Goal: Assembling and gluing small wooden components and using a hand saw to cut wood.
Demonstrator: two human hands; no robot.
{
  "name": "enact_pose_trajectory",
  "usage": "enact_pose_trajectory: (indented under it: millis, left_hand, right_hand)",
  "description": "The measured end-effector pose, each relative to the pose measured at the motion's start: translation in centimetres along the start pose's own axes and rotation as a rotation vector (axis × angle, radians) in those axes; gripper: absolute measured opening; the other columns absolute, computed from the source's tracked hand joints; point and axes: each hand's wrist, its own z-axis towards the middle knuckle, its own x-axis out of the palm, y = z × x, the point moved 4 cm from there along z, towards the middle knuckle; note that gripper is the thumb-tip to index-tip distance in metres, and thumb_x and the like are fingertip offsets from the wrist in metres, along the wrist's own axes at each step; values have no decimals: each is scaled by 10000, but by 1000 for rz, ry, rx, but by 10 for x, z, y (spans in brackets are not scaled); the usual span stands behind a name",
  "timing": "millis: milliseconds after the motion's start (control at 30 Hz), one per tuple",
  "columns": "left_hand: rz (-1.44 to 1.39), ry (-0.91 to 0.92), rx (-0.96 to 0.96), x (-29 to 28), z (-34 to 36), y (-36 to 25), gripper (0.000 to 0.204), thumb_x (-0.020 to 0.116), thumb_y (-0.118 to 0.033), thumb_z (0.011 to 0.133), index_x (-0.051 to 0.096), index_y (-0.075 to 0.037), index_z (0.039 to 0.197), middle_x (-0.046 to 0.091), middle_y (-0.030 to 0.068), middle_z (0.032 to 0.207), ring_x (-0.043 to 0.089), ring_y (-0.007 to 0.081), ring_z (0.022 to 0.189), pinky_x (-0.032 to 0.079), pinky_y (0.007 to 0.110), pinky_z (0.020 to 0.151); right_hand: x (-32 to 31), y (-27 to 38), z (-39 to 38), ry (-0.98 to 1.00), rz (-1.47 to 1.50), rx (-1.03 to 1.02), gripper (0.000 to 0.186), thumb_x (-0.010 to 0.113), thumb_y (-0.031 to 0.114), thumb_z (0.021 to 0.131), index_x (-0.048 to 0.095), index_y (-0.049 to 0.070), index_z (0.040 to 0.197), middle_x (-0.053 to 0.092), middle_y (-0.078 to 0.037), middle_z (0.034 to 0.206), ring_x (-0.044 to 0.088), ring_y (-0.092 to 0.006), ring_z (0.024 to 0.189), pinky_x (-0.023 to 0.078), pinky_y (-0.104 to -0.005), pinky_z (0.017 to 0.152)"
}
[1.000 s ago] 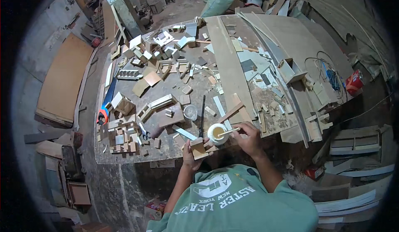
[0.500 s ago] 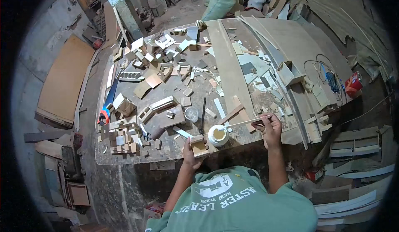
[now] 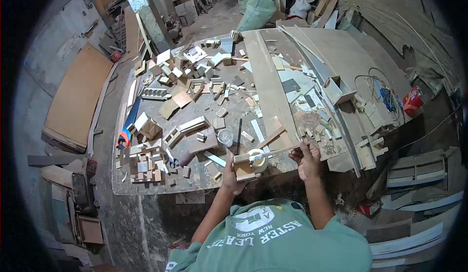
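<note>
My left hand (image 3: 230, 178) grips a small wooden box piece (image 3: 242, 169) with raised edges, near the front edge of the workbench. Pinched in my right hand (image 3: 308, 161) is a thin wooden stick (image 3: 282, 151), which points left. White glue coats its tip, which is at the edge of the box piece, right above the glue tub; whether it touches the wood I cannot tell. That round white tub (image 3: 263, 165) of cream-coloured glue stands open on the bench, partly covered by the stick and the box piece. A clear plastic cup (image 3: 225, 136) is just beyond.
Small wooden boxes and offcuts (image 3: 146, 167) crowd the bench's left side. A handsaw with an orange-blue handle (image 3: 123, 139) lies along the left edge, scissors (image 3: 172, 161) nearer. A long metal bar (image 3: 336, 113) and a red can (image 3: 413, 101) are on the right.
The stick's tip has moved from inside the glue tub to the box piece, now with white glue on it. My left hand has brought the box piece right, partly over the tub.
</note>
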Motion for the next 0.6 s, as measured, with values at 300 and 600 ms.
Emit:
enact_pose_trajectory:
  millis: [300, 600]
  left_hand:
    - [21, 48, -46, 10, 1, 6, 657, 402, -577, 944, 507, -30, 1293, 611, 147, 1145, 617, 295, 1009, 533, 513, 862]
    - [23, 36, -41, 8, 2, 10, 639, 419, -584, 932, 530, -52, 1269, 613, 140, 1130, 614, 286, 1002, 529, 509, 866]
  right_hand:
    - [-12, -29, 4, -37, 76, 63, 146, 635, 159, 921, 559, 37, 894, 633, -71, 744, 658, -174, 643, 602, -323, 616]
    - [-15, -42, 1, -33, 82, 94, 172, 662, 185, 907, 558, 48, 906, 632, -61, 744, 656, -171, 643, 593, -316, 611]
